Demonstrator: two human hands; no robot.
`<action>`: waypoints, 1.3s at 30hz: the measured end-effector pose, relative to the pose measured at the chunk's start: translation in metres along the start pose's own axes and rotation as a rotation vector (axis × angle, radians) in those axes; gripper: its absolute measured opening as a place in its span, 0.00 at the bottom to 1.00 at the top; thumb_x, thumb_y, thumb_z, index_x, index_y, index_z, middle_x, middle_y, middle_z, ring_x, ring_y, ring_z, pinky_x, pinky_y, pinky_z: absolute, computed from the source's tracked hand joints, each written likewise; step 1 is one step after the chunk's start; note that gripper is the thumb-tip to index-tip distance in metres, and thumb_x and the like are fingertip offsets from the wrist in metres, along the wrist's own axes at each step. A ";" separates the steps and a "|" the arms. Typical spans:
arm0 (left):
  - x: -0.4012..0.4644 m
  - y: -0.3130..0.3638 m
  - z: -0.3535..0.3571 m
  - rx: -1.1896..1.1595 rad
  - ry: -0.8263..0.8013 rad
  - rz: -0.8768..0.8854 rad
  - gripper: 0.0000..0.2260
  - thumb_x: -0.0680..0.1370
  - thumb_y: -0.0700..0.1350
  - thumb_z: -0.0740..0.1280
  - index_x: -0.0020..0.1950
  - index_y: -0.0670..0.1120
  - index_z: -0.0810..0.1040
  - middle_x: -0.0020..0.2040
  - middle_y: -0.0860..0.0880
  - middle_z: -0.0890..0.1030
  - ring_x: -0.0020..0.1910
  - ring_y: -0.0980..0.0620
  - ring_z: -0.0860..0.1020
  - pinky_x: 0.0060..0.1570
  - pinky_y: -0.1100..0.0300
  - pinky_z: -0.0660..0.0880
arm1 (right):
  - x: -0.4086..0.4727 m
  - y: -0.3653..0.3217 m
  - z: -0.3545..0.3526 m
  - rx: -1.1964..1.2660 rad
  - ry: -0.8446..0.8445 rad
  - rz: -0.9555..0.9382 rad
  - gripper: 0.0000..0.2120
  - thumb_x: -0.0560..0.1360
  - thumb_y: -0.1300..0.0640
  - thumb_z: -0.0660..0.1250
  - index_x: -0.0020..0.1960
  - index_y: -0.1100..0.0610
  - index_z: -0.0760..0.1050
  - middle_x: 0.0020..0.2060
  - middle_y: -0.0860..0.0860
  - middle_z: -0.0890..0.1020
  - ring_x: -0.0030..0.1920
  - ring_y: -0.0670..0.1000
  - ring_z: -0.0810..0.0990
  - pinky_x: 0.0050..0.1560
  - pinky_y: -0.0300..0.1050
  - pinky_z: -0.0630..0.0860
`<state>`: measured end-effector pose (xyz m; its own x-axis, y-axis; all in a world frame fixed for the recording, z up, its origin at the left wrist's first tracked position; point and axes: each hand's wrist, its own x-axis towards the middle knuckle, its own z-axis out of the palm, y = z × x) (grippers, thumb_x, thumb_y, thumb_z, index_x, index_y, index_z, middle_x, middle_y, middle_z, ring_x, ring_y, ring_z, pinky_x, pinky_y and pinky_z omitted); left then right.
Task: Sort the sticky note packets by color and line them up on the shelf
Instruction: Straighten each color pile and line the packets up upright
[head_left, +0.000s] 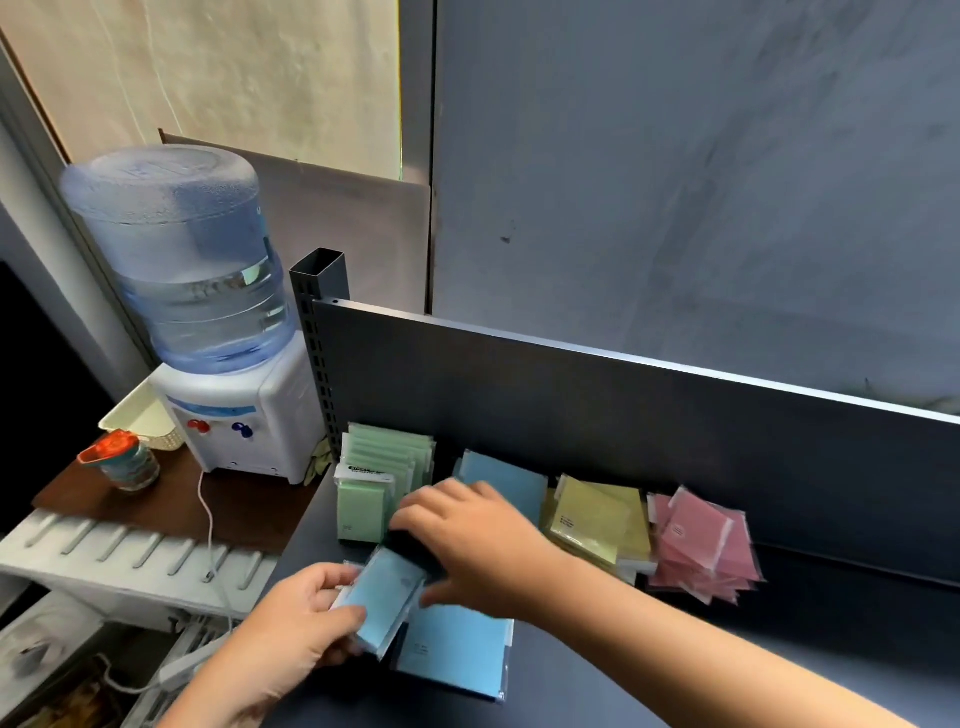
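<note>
While the left hand (298, 618) grips a blue packet (387, 597) at the shelf's (675, 675) front edge, the right hand (467, 540) reaches over it, fingers loosely spread, touching that packet; green (363, 506), yellow (597, 519) and pink (701, 545) piles line the back

A dark blue-grey metal shelf (675, 649) with a raised back panel carries sticky note packets grouped by color. Just beyond the left hand (291, 623), at the shelf's left end, green packets (374, 483) stand upright in a row. Directly under the right hand's (467, 540) wrist and just beside the left hand, a blue packet (452, 654) lies flat; another blue packet (504, 486) shows past the right hand's fingertips, near the back panel. To the right of the right hand sits a loose stack of yellow packets (602, 519) — and further right, touching it, a messier heap of pink packets (701, 545).
</note>
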<state>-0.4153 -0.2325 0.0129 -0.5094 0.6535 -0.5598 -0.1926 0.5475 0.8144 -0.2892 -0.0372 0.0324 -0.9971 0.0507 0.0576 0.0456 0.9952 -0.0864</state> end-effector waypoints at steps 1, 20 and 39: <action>0.000 -0.004 -0.004 0.097 0.014 0.001 0.10 0.78 0.32 0.69 0.58 0.42 0.78 0.41 0.43 0.88 0.33 0.48 0.82 0.35 0.58 0.76 | -0.001 0.007 -0.004 -0.044 -0.001 0.101 0.34 0.70 0.41 0.78 0.70 0.50 0.70 0.67 0.50 0.75 0.66 0.56 0.73 0.61 0.56 0.73; -0.004 0.006 0.010 1.009 0.377 0.022 0.20 0.79 0.64 0.63 0.65 0.54 0.69 0.58 0.49 0.70 0.62 0.46 0.75 0.59 0.54 0.74 | 0.009 0.049 -0.001 -0.124 -0.189 0.488 0.33 0.68 0.43 0.77 0.65 0.55 0.69 0.59 0.56 0.76 0.60 0.61 0.74 0.59 0.56 0.69; -0.001 0.063 0.067 -0.432 -0.016 0.275 0.17 0.85 0.55 0.61 0.60 0.46 0.84 0.56 0.42 0.86 0.59 0.41 0.84 0.65 0.41 0.75 | -0.013 0.023 -0.051 0.268 0.073 0.169 0.47 0.64 0.32 0.80 0.74 0.47 0.65 0.63 0.44 0.71 0.57 0.45 0.73 0.64 0.46 0.69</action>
<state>-0.3703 -0.1638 0.0543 -0.5780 0.7527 -0.3151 -0.3839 0.0899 0.9190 -0.2716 -0.0104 0.0802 -0.9693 0.2288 0.0901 0.1828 0.9154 -0.3586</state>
